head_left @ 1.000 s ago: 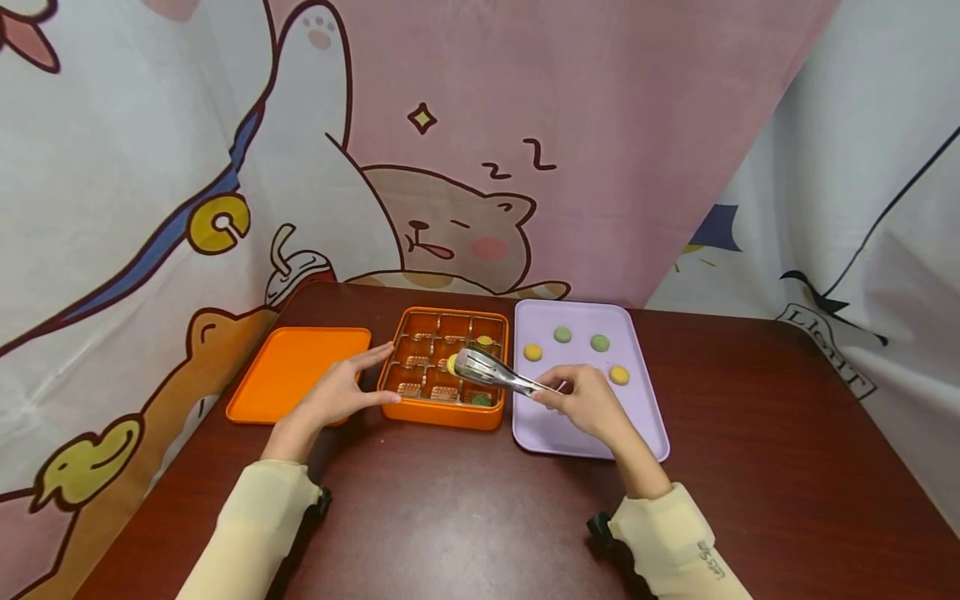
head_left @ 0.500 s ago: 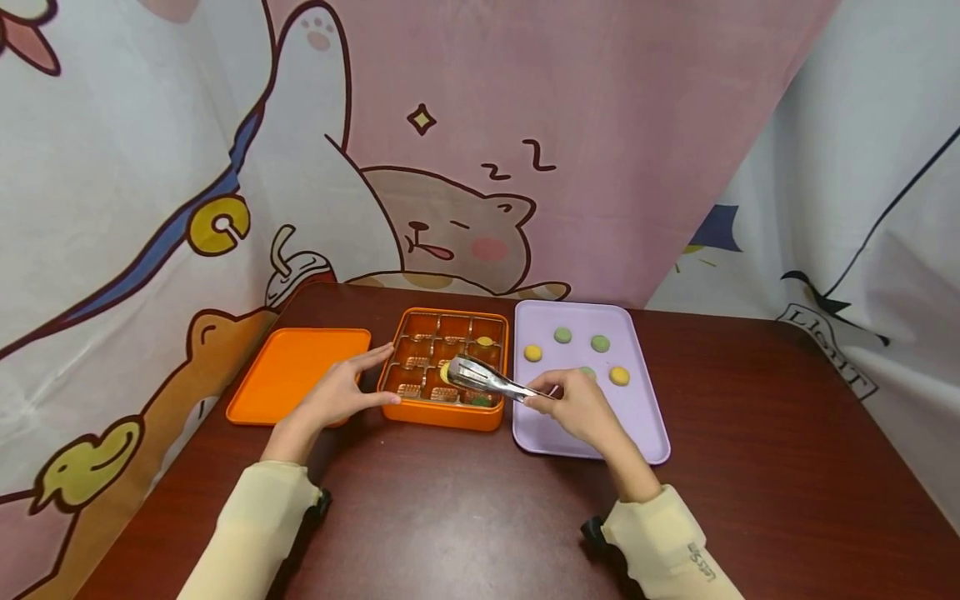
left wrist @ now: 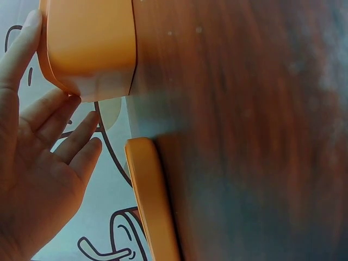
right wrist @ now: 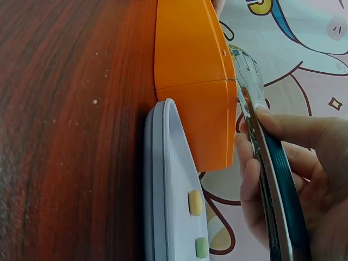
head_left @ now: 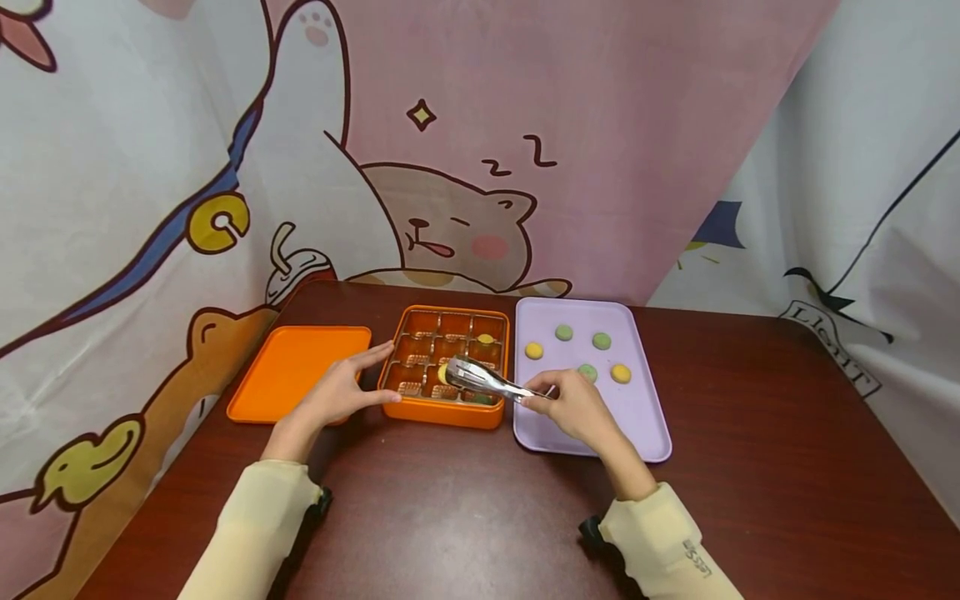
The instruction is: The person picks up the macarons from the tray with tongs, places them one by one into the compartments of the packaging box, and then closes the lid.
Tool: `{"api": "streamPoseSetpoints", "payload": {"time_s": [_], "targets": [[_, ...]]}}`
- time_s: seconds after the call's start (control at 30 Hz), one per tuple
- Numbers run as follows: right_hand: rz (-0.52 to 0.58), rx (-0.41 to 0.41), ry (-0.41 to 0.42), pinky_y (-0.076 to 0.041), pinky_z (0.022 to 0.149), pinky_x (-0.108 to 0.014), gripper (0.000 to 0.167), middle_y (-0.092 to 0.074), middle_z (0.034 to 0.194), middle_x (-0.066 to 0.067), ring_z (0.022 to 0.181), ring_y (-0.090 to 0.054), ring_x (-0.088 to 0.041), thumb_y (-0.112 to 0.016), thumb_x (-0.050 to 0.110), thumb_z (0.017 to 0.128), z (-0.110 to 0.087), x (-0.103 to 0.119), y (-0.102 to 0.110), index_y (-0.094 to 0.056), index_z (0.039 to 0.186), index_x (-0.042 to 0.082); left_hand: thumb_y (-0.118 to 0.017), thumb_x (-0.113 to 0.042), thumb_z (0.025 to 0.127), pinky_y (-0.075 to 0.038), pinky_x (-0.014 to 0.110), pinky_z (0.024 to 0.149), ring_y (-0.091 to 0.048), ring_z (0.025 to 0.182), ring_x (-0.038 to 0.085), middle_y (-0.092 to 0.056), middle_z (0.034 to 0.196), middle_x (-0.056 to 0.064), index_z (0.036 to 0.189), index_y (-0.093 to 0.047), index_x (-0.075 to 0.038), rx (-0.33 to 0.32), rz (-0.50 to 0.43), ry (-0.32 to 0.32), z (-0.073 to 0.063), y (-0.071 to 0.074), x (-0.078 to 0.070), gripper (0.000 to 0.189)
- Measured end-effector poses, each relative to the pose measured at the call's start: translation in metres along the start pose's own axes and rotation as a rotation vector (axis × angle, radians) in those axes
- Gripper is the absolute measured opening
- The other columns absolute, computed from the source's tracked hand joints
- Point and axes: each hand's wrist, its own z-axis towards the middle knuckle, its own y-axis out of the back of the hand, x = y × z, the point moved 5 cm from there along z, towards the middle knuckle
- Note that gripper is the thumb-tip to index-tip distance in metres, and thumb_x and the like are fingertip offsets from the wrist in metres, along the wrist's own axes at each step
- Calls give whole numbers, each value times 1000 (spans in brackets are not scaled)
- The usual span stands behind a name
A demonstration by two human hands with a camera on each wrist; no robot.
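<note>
The left hand (head_left: 341, 393) rests spread fingers against the box (head_left: 446, 412), the right hand (head_left: 576, 406) clamps its fingers on the tongs (head_left: 487, 381), and the yellow piece (head_left: 442, 374) at their tip, over the box's middle column, should settle best if lowered level before release.

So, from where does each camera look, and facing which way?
Head: on the head, facing forward and down at the orange box and lilac tray; left hand, right hand and sleeves show.
Left wrist: on that wrist, facing the box's side; left hand shows.
Right wrist: on that wrist, facing along the tongs to box and tray; right hand shows.
Head and right wrist views share tongs, box, tray.
</note>
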Motion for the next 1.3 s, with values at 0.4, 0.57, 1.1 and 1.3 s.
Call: {"api": "streamPoseSetpoints", "payload": {"time_s": [0.4, 0.57, 1.1, 1.3], "targets": [[-2, -2, 18, -43, 57, -25, 17, -72, 83, -4, 66, -55, -14, -79, 20, 85, -1, 0, 8, -78, 98, 9, -78, -49, 82, -32, 63, 115, -34, 146, 41, -35, 162, 7, 155, -38, -14, -9, 13, -6, 0, 1, 1, 90], [-2, -28, 24, -41, 56, -24, 19, -71, 81, -4, 66, -54, -13, -80, 20, 83, -2, -3, 18, -78, 99, 9, -79, -46, 83, -32, 63, 115, -34, 146, 41, -35, 162, 7, 155, -38, -14, -11, 13, 2, -1, 2, 1, 89], [-66, -133, -41, -42, 55, -23, 29, -71, 80, -7, 69, -54, -11, -81, 23, 83, -20, -41, 60, -77, 106, 6, -79, -49, 81, -32, 63, 115, -36, 146, 41, -37, 161, 8, 154, -39, -14, -10, 8, -1, 0, 0, 0, 91], [-86, -182, -65, -42, 54, -23, 33, -74, 82, -10, 68, -55, -8, -80, 26, 84, -32, -56, 82, -76, 110, 4, -79, -50, 80, -32, 61, 116, -35, 147, 39, -36, 161, 5, 155, -39, -16, -3, -2, 10, 0, 0, 0, 92]]}}
